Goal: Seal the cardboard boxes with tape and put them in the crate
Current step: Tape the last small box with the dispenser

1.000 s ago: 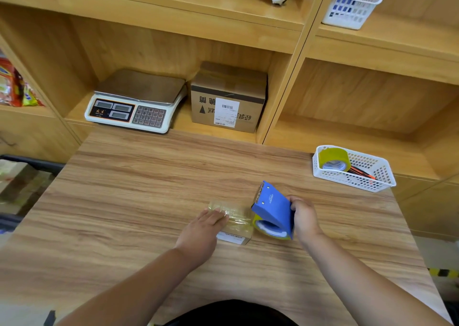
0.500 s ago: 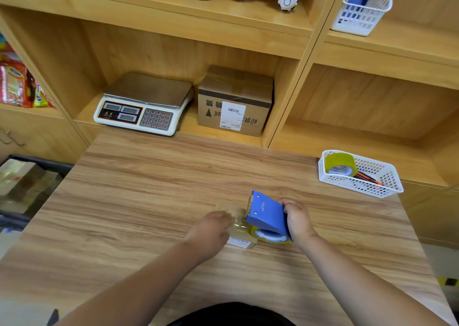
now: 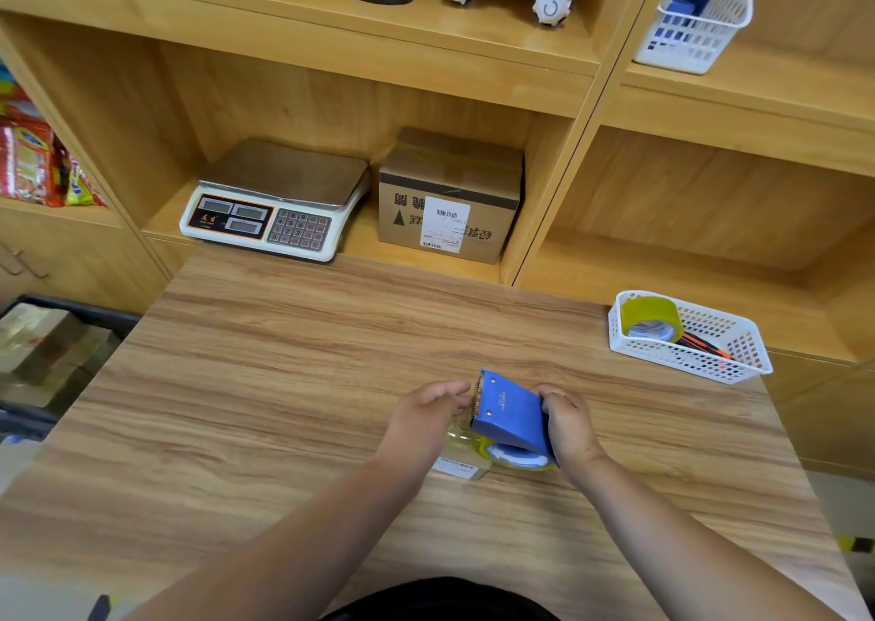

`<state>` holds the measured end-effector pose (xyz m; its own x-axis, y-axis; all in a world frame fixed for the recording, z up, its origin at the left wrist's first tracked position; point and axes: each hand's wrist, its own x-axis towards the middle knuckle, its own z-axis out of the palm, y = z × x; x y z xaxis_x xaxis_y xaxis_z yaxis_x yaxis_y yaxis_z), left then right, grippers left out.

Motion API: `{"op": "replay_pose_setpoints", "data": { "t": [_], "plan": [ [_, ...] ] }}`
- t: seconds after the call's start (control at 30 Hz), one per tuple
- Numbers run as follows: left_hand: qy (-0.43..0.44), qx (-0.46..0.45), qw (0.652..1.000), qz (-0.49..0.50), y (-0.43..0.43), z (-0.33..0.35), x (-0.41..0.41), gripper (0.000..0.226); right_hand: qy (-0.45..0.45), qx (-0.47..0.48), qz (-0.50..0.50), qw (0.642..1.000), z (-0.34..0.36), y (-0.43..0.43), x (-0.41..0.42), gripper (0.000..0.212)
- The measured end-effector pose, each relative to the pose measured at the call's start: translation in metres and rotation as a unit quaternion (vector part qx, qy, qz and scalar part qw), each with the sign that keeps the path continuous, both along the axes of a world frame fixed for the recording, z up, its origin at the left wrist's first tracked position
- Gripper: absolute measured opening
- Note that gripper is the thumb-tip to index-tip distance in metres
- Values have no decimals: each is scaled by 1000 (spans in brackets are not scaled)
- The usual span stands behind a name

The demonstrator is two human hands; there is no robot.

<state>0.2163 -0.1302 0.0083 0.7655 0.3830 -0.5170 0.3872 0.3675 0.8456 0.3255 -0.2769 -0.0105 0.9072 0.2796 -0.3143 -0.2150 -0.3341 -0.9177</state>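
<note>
Digital scale [image 3: 279, 204] on lower shelf [image 3: 161, 223], white basket [image 3: 682, 360] at table [image 3: 284, 384] R edge, 2nd basket [image 3: 696, 38] up top, snack pkts [image 3: 33, 166] far L.

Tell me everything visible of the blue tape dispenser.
Blue, plastic-looking tape dispenser with a toothed cutter edge at its left end, small pale lettering on top and a yellowish tape roll underneath. It sits tilted over the small box on the table. The right hand grips its right end; fingers of the left hand lie beside the cutter.

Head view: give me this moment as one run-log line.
step: taping | left hand: on small box | right hand: grips blue tape dispenser over box | box: on table, not yet in crate
</note>
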Motion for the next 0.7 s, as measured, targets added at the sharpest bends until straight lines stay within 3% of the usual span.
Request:
{"op": "replay_pose_setpoints", "data": {
  "t": [0.3, 0.43, 0.6, 0.7],
  "plan": [
    [27, 8, 999, 34, 9, -3, 9, 9, -19, -7, 16, 1000, 0, -1, 1, 20],
    [55, 45, 996, 51, 8, -10, 11, 19, -39, -17, 28, 999, -4, -1, 2, 22],
    [59, 74, 993, 65, 9, -19, 10, 7, -53, -42, 66, 996, -2, -4, -1, 28],
    [53, 87, 993, 64, 13, -20, 10, 15, -90, -79, 114, 986, 3, -8, -5, 19]
  ]
}}
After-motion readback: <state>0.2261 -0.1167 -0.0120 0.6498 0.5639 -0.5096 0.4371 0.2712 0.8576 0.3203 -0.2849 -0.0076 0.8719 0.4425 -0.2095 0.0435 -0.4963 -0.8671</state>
